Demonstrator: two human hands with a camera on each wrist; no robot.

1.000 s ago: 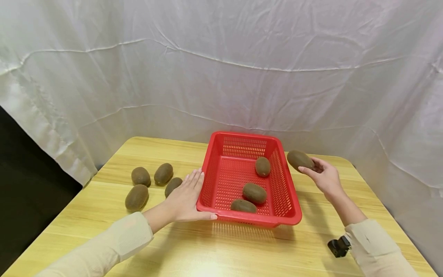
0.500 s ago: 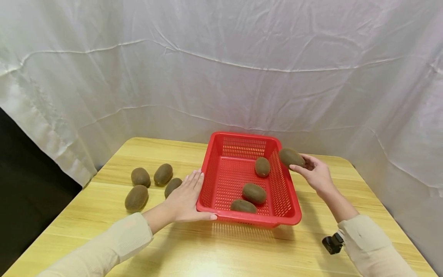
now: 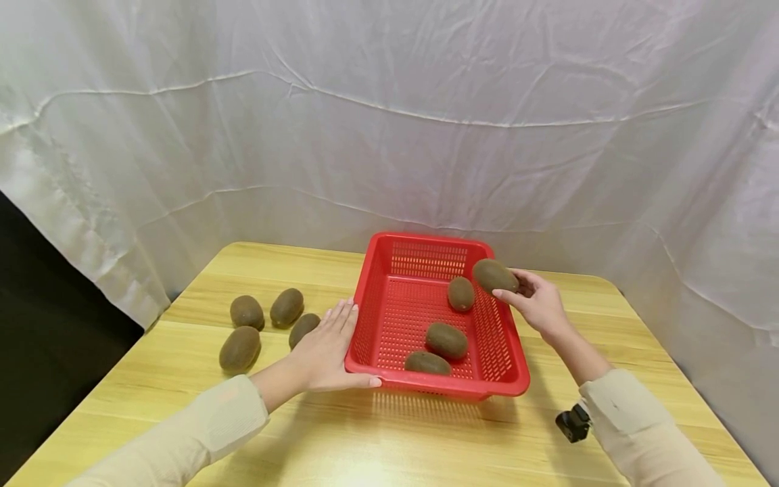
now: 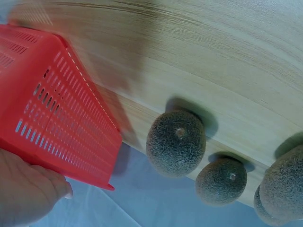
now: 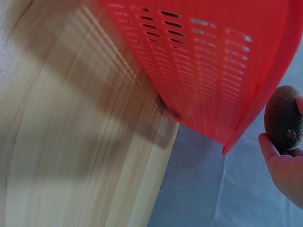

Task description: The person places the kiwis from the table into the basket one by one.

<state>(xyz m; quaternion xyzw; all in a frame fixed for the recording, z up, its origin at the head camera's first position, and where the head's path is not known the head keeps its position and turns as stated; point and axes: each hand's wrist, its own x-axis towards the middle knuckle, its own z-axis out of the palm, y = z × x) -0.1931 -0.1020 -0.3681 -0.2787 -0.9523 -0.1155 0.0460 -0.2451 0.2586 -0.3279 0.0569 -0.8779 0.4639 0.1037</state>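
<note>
A red perforated plastic basket [image 3: 438,387] stands mid-table with three brown kiwis inside, among them one kiwi [image 3: 447,340] near its centre. My right hand [image 3: 540,304] pinches another kiwi [image 3: 494,276] between thumb and fingers, over the basket's right rim in the head view. In the right wrist view this kiwi [image 5: 284,118] shows beside the rim. My left hand [image 3: 328,348] rests with straight fingers along the left rim at the near corner, its thumb on the front edge. Partly behind that hand lies a kiwi [image 3: 303,329] on the table.
Left of the basket, several more kiwis lie on the wooden table [image 3: 377,439], including a kiwi [image 3: 240,349] nearest the front. A pale cloth curtain [image 3: 389,135] hangs behind the table. A small black camera [image 3: 574,423] sits at the right wrist.
My right hand has moved left with its kiwi, from beside the basket to over its right rim. The left hand and the other kiwis have stayed in place.
</note>
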